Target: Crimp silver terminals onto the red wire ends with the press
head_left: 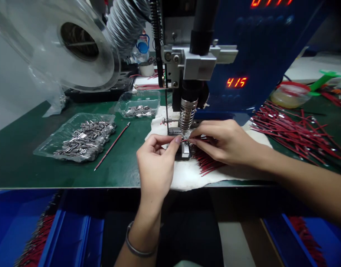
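Observation:
Under the spring-loaded head of a bench machine (188, 115), my two hands meet at a small metal block (185, 150). My right hand (226, 142) pinches a thin red wire (186, 140), its end pointing left toward the block. From the other side, the thumb and forefinger of my left hand (157, 155) are pressed together at the wire's end; what lies between them is too small and covered to make out. Beneath my right hand, a bunch of red wires (207, 165) rests on a white cloth (184, 181).
A clear tray of small metal parts (85, 139) and a smaller clear tray (139, 105) stand left. One red wire (111, 146) lies beside them. Red wires (295, 131) pile up right. A large clear reel (75, 48) hangs upper left; blue bins (70, 233) sit below the table edge.

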Available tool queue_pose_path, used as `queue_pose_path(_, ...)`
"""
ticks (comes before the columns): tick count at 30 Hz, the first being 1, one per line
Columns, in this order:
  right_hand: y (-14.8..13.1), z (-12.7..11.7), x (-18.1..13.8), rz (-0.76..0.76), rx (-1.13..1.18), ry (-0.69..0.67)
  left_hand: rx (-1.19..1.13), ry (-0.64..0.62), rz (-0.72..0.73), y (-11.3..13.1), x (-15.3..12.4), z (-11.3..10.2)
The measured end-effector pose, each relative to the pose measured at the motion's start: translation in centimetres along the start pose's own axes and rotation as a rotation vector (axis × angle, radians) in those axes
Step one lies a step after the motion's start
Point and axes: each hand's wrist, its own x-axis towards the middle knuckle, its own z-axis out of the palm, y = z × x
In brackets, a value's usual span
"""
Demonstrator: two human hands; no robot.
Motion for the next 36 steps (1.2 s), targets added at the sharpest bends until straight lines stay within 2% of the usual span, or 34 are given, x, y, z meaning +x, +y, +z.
queue_pose_path(6,-0.02,0.0,-0.07,0.008,-0.002,0.016,0.018,0.013,0.019,-0.06,-0.11,-0.13)
queue_pose_path(12,-0.15,0.15,-0.12,0.055,0.022,0.088,0.024,0.024,0.021,0.05,-0.22,-0.08)
queue_pose_path(25,-0.78,0.27,-0.21,0.122,0.071,0.104,0.001,0.011,0.014,0.0,-0.27,-0.11)
queue_pose_path(36,-0.56,-0.05,-0.14,0.049,0.059,0.13,-0.026,0.023,0.002,0.02,-0.28,-0.21)
